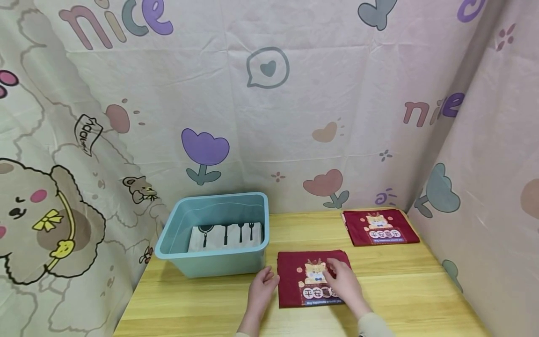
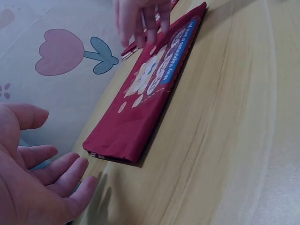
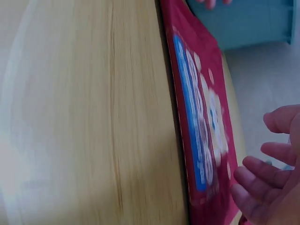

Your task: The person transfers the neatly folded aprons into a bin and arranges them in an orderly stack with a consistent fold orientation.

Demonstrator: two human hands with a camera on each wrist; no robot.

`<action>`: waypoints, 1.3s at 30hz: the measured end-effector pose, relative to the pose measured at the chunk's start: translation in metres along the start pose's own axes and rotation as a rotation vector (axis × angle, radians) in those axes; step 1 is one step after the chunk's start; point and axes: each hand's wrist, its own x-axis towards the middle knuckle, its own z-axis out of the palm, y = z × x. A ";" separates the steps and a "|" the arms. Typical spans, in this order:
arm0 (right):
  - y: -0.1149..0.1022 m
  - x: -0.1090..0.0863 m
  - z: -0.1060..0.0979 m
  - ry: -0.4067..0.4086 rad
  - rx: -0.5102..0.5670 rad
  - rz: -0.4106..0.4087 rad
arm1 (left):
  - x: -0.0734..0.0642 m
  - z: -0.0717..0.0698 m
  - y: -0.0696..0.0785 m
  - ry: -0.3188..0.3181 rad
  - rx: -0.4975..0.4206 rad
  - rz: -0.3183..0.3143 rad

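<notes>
The bare left hand (image 1: 262, 288) and the bare right hand (image 1: 344, 282) reach forward, apart from each other and angled inward. In its own wrist view, each shows its palm — thumb set away from 4 slightly bent, relaxed fingers, nothing gripped. A pale beige fabric sleeve (image 1: 374, 325) covers the right forearm — its cuff below the wrist.

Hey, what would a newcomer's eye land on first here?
Probably the red folded cloth with its cartoon animal, on the table, the left hand beside its left edge. Then the blue-green tub behind and left, holding a pale cloth printed with dark utensils, and a second red cloth at back right.
</notes>
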 end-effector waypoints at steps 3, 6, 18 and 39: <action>0.009 0.000 -0.007 0.024 0.028 0.025 | 0.001 0.000 0.000 -0.003 -0.001 -0.006; 0.018 0.001 -0.013 0.044 0.039 0.043 | 0.003 -0.001 -0.001 -0.011 -0.002 -0.004; 0.046 0.003 -0.032 0.041 0.058 0.133 | 0.008 -0.005 0.002 -0.075 -0.066 -0.082; 0.068 0.012 -0.055 -0.163 0.229 0.331 | 0.017 0.002 0.009 -0.057 -0.060 -0.245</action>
